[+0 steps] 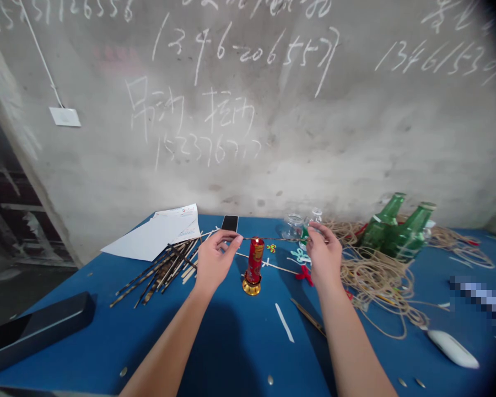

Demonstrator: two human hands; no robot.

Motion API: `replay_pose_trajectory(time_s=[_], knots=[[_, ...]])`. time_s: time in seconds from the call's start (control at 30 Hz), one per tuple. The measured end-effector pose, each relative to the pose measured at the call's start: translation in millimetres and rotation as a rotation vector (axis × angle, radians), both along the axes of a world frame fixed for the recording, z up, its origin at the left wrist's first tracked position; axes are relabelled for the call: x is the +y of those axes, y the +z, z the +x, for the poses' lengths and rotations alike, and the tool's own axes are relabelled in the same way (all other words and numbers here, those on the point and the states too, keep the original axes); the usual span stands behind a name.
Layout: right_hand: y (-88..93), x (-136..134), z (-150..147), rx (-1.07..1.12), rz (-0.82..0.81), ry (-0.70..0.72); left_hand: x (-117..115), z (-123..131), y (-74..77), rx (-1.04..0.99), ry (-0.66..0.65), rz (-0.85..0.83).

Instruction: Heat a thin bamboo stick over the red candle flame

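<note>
A thin dark stick [283, 240] spans the gap between my two hands, roughly level. My left hand [217, 260] pinches one end of it, and my right hand [326, 255] is closed around the other. Just below the stick's middle stands a red candle [255, 262] with gold marks, upright on a gold-coloured holder [252, 286]. Its top glows faintly. Beside my left hand lies a bundle of dark and pale sticks [165, 275]. Under my right hand is a red flower-shaped piece [305, 274], close to a pale green looped piece [301, 255].
Coiled tan cord [372, 281] lies on the blue table [215, 353] at right, by green bottles [413, 234]. Glass jars [293, 226], a phone [230, 223] and white paper [149, 237] are near the wall. A dark case [37, 328] sits front left, a white object [452, 347] front right.
</note>
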State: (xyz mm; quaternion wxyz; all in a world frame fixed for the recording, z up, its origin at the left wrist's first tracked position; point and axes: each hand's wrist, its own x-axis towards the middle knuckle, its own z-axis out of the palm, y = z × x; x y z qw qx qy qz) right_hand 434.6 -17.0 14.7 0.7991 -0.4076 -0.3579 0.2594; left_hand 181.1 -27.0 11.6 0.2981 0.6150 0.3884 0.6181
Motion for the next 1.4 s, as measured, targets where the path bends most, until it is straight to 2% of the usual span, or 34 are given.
replay_pose_trajectory(time_s=[0.23, 0.47, 0.7, 0.97, 1.4], knots=[[5.9, -3.6, -2.2, 0.001, -0.043, 0.068, 0.8, -2.7, 1.5, -0.032, 0.014, -0.013], [6.0, -6.6, -10.7, -0.143, -0.083, 0.234, 8.9, -10.4, -0.2, -0.208, 0.039, -0.023], [6.1, -10.2, -24.7, -0.273, -0.089, 0.297, 10.6, -16.5, 3.3, -0.265, 0.108, -0.022], [-1.9, -6.5, -29.9, -0.309, -0.090, 0.331, 9.3, -19.5, 7.0, -0.313, 0.130, -0.085], [-3.1, -5.9, -30.4, -0.299, -0.094, 0.338, 11.7, -20.2, 6.0, -0.363, 0.045, -0.083]])
